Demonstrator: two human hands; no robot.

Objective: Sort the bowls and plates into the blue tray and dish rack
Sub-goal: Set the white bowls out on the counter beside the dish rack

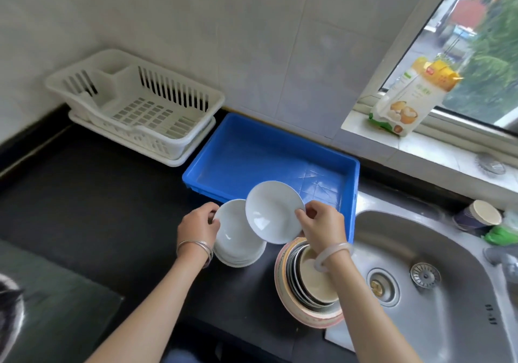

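Two bare hands are seen over a black countertop, which runs from the near left to a white tiled wall at the far side. At the near right, a mixed stack of plates and bowls is set on the counter, just beside a steel sink with its drain and strainer showing. A stack of white bowls is steadied at its left rim by the left hand, whose fingers are closed on that rim. A single white plate is pinched at its right edge by the right hand and is held tilted above the counter, overlapping the bowl stack and the near edge of the blue tray. Nothing is held in the tray (its scuffed floor is bare). Farther left, a white dish rack is placed against the wall, with no dishes in it. At the far right, a paper cup lies beside the sink, and a yellow and white food packet is stood on the windowsill; its printing is too blurred to be read. Trees and a red roof are visible through the window.
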